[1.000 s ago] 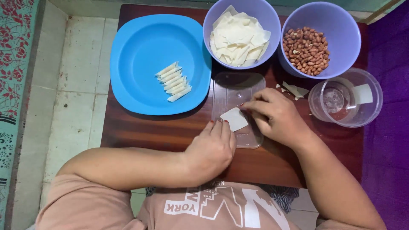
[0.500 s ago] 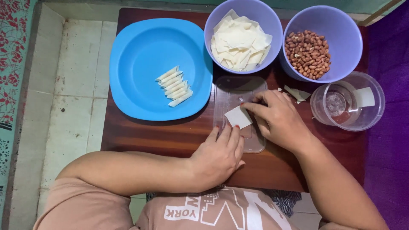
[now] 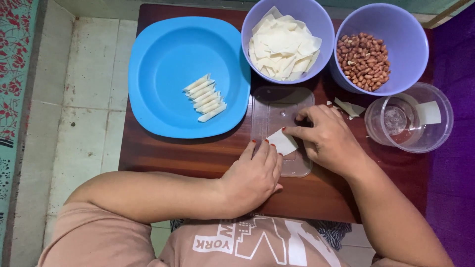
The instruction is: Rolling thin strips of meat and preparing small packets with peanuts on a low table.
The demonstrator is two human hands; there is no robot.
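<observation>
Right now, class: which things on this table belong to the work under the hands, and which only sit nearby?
In the work:
left hand
right hand
white wrapper piece
clear plastic board

Nearby:
blue plate with rolled pieces
bowl of wrappers
bowl of peanuts
clear cup

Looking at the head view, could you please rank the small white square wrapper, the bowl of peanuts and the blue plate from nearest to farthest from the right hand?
Measured from the right hand:
1. White square wrapper: touching its fingertips, on the clear tray.
2. Bowl of peanuts: just beyond the hand, at the far right.
3. Blue plate: farthest, on the left of the table.
</observation>
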